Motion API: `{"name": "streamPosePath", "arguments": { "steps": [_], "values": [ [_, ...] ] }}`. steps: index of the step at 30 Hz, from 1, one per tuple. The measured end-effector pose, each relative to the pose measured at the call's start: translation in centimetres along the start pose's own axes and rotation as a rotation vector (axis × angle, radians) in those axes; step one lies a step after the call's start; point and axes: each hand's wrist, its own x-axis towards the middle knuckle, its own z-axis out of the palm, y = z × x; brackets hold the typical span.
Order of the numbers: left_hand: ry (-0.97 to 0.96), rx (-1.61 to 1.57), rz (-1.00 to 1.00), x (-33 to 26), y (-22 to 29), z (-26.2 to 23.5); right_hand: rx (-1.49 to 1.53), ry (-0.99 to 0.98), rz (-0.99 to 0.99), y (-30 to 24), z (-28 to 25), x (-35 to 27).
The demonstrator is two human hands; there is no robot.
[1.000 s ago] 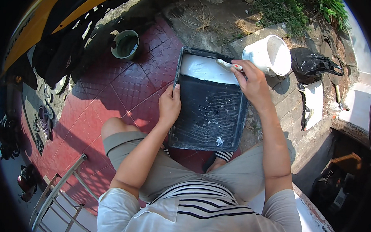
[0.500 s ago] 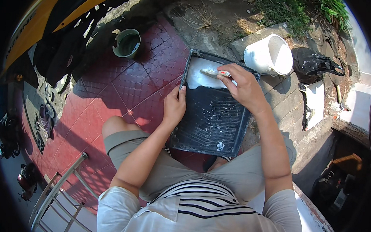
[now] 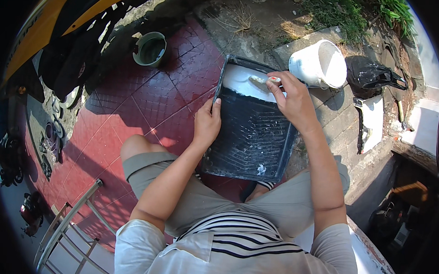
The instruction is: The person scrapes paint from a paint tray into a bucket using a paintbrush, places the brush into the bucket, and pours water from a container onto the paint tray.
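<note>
Head view: right hand [image 3: 292, 98] pinches a small white-tipped brush [image 3: 262, 79] over the white paint in the black paint tray [image 3: 251, 138]; left hand [image 3: 208, 123] clasps the tray's left rim. White bucket [image 3: 318, 64] just beyond.

The right hand [image 3: 293, 98] hides most of the brush [image 3: 261, 80]; the tray [image 3: 251, 133] covers the feet.

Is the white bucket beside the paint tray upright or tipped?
Tipped: the white bucket lies on its side on the stone edging, mouth toward the camera. Contents cannot tell.
</note>
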Motion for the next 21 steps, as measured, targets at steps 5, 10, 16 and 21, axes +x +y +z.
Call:
{"name": "streamPosePath", "arguments": {
  "steps": [5,10,16,21],
  "values": [
    [-0.006,0.02,0.003,0.3,0.2,0.4,0.03,0.032,-0.159,-0.3,1.2,-0.2],
    [0.019,-0.064,0.038,0.7,-1.6,0.1,0.028,0.019,-0.09,0.7,0.8,-0.5],
    [-0.003,-0.092,0.0,1.0,-1.8,0.2,0.107,-0.015,-0.145,0.0,1.6,-0.4],
    [0.015,-0.1,0.019,1.0,-1.4,0.3,-0.026,-0.003,-0.055,0.7,-0.9,-0.8]
  ]
}}
